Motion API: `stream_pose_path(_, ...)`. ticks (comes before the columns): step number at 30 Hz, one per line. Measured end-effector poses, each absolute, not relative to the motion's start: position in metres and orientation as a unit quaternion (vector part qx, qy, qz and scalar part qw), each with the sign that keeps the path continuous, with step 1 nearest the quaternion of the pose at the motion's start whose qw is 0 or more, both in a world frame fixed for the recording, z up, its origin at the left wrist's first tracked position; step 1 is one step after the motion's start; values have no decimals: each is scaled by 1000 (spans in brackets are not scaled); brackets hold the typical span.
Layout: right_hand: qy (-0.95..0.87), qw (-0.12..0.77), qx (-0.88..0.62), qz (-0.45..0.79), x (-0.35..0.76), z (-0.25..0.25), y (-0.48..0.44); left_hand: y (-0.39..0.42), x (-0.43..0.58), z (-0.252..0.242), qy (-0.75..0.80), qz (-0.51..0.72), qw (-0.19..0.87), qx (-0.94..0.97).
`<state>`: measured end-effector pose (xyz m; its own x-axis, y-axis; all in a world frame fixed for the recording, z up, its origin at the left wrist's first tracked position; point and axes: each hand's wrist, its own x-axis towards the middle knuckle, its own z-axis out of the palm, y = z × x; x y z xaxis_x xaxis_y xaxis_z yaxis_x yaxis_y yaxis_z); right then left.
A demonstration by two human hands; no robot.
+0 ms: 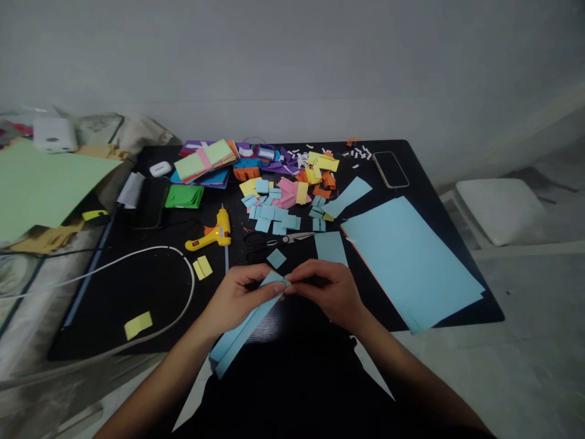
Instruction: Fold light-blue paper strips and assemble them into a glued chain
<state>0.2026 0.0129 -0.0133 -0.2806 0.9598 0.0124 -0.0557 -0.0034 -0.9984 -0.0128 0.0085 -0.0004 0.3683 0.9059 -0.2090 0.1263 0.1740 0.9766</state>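
Observation:
A long folded strip of light blue paper slants from near my lap up to my fingers, above the table's front edge. My left hand is closed round its upper part, thumb on top. The fingertips of my right hand pinch the strip's upper end, touching the left fingers. Just beyond lies a small blue paper square. Scissors with dark handles rest behind it, beside a pile of small blue paper pieces. A wider blue paper piece lies behind my right hand.
Large blue sheets cover the table's right side, below a phone. A yellow glue gun lies left of centre, near a white cable. Green folded paper, stacked paper strips and colourful scraps sit farther back.

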Motion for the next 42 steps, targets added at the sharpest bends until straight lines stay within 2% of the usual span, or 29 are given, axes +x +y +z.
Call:
stream_pose_path(5,-503,397,-414,646,201,-8,11,9,-13,-2,475,329,588,566)
stream_pose_path(19,-508,388,-453,621,195,-9,9,11,-5,-4,489,323,504,634)
stream_pose_path(30,-480,405,-489,605,197,-8,13,9,0,-1,467,312,657,503)
stream_pose_path(42,-530,362,-478,600,197,-15,18,6,4,-8,475,308,642,517)
